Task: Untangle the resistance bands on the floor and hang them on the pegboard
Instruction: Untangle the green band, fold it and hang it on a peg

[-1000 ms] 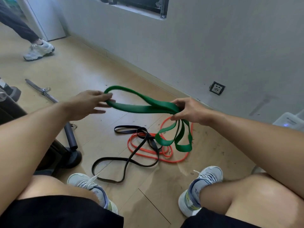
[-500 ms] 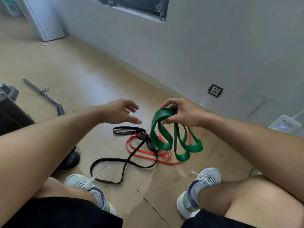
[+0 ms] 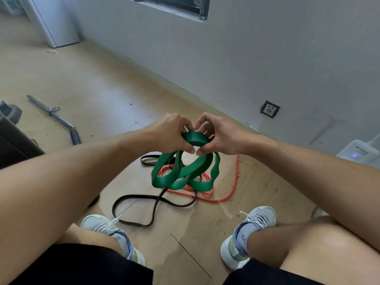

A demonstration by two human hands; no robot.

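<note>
1. Nearest the camera: two bare knees and black shorts (image 3: 78, 266) of a crouching or seated person, both forearms reaching forward over them.
2. Below the knees, on the wooden floor (image 3: 102, 95): a pair of pale grey sneakers, the left shoe (image 3: 111, 231) and the right shoe (image 3: 246, 233), toes pointing toward the bands.
3. Between the shoes and just beyond: black band (image 3: 133, 202), thin, lying flat on the floor in a long looping figure, its far end running under the other bands.
4. Beside and partly crossing it: orange band (image 3: 232, 188), thin, lying on the floor in several overlapping loops, tangled with the black one.
5. Above those two, lifted off the floor: green band (image 3: 191, 171), wide and flat, gathered into several hanging coils that dangle over the orange and black loops.
6. At the top of the coils: left hand (image 3: 168, 132), fingers curled, thumb and fingertips pinching the upper fold of the green band.
7. Touching it fingertip to fingertip: right hand (image 3: 220, 136), fingers likewise curled, pinching the same fold from the other side.
8. Left, farther off: metal bar (image 3: 53, 116) with a dark grip, lying on the floor; dark equipment at the frame edge.
9. Right edge: white device (image 3: 357, 155) with a small blue light.
10. Beyond: grey wall (image 3: 246, 58) with a wall socket (image 3: 269, 109) low down; a white cabinet (image 3: 55, 23) at the far left.
</note>
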